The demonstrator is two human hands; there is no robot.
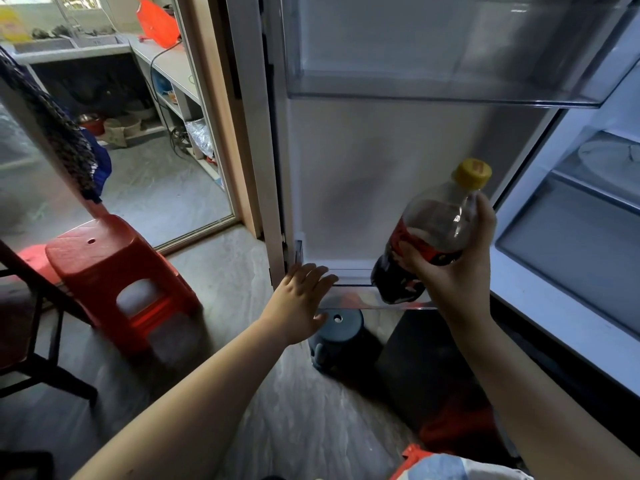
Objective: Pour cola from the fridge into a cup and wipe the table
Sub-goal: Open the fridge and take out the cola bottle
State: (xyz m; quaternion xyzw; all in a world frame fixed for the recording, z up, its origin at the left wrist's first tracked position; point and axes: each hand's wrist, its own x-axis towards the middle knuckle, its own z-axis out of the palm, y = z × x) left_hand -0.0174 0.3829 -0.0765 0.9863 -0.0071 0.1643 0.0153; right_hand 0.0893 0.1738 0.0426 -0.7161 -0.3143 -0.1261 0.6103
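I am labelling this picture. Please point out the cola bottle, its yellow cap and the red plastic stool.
cola bottle [433, 233]: head view, on the clear upper body.
yellow cap [473, 173]: head view, on the cap's side.
red plastic stool [100, 251]: head view, on the seat top.

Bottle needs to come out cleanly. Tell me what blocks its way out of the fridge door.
Nothing visible does. The right hand holds the cola bottle just above the door shelf; the left hand rests left of it.
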